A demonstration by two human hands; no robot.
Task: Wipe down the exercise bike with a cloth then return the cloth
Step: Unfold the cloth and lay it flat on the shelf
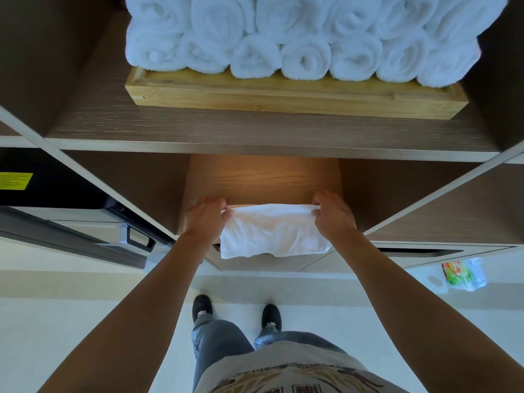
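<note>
At the lit lower shelf (263, 177), left hand (205, 215) and right hand (333, 212) pinch the white cloth (272, 232) by its top corners, draping it over the shelf's front edge below the tray (283, 97) of rolled towels (303, 35).

Rolled white towels (303, 35) sat stacked in a pale wooden tray (283, 99) on the upper shelf (198, 129). Lower right, a colourful plastic packet (460, 275) lay on the pale floor (85, 321) — and at left stood a dark appliance (42, 191) bearing a yellow label (15, 180).
</note>
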